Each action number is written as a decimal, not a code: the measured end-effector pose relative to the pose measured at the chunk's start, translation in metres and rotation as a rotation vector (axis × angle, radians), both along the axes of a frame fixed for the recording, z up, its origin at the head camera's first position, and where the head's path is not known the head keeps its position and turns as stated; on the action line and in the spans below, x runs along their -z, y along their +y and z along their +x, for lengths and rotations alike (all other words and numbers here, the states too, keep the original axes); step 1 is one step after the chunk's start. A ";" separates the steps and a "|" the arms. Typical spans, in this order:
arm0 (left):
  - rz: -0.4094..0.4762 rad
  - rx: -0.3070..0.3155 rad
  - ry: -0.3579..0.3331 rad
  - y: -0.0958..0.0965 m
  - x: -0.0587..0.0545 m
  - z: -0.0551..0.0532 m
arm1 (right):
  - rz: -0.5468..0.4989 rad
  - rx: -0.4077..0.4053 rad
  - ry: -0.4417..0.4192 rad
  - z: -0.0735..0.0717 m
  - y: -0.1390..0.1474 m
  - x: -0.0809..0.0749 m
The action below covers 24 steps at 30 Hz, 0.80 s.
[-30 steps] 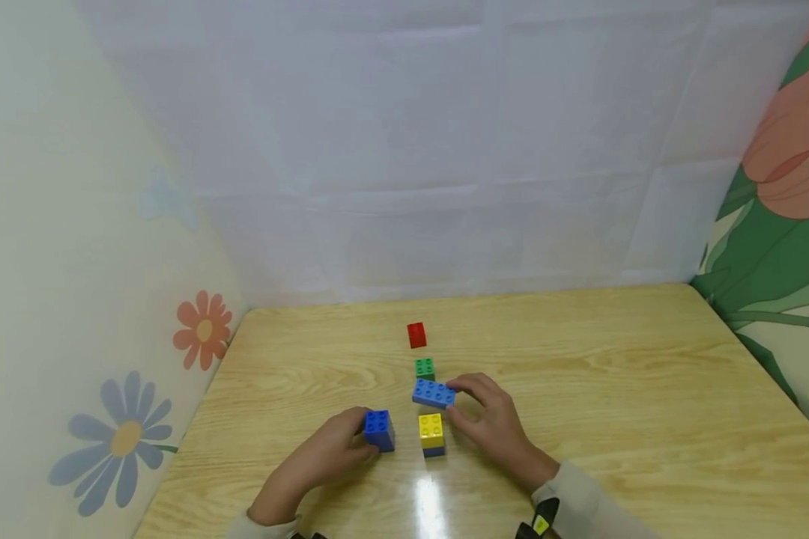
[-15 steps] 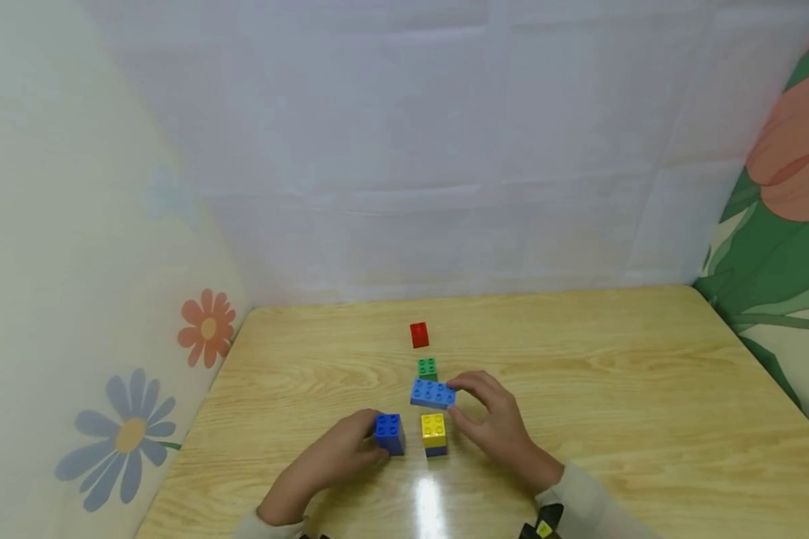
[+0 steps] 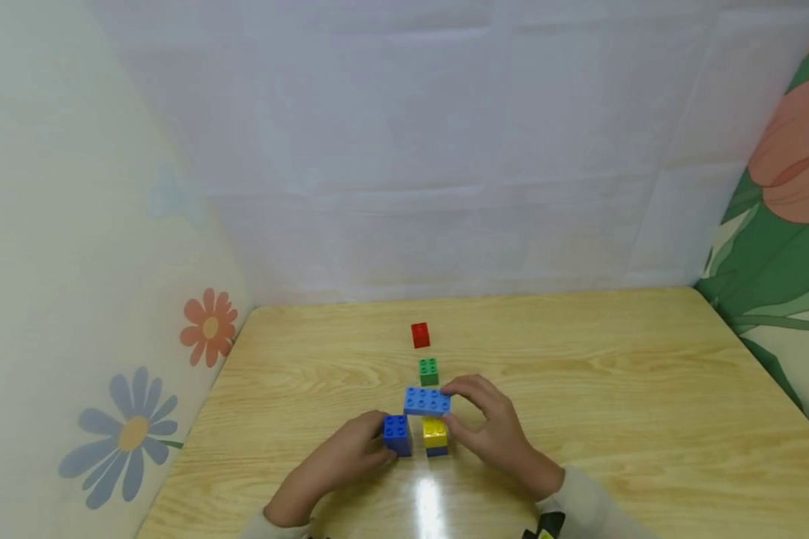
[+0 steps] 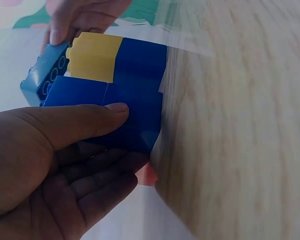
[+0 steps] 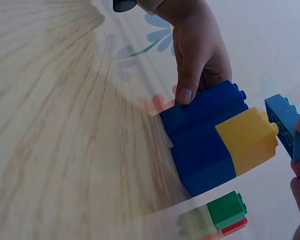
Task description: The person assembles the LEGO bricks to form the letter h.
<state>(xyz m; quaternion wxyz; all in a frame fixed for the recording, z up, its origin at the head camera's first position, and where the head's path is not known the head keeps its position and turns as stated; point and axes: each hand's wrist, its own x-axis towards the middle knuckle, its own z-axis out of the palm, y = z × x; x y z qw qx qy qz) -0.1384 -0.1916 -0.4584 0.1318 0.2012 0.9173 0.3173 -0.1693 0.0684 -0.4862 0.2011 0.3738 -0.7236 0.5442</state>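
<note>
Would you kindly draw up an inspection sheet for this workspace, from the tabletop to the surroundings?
Surface: wood-grain table, with a bright reflection at the near side.
Job's things: dark blue stack beside a yellow block set on a blue block; light blue block raised off the table, studs up.
Clutter: nothing seen; a green block and a red block stand farther back.
Hands: left hand grips the dark blue stack; right hand holds the light blue block at one end.
Cables: nothing seen.
Surroundings: pale creased backdrop, flower designs at both sides.
</note>
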 end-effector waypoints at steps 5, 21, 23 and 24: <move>-0.005 0.005 0.014 0.002 -0.001 0.000 | 0.009 -0.004 0.028 0.003 -0.002 -0.003; 0.019 0.029 0.127 0.009 0.003 0.005 | 0.050 -0.064 0.082 0.009 -0.010 -0.003; 0.019 0.030 0.135 0.010 0.003 0.005 | 0.049 -0.068 0.088 0.008 -0.011 -0.002; 0.019 0.029 0.138 0.010 0.003 0.005 | 0.049 -0.070 0.090 0.008 -0.011 -0.001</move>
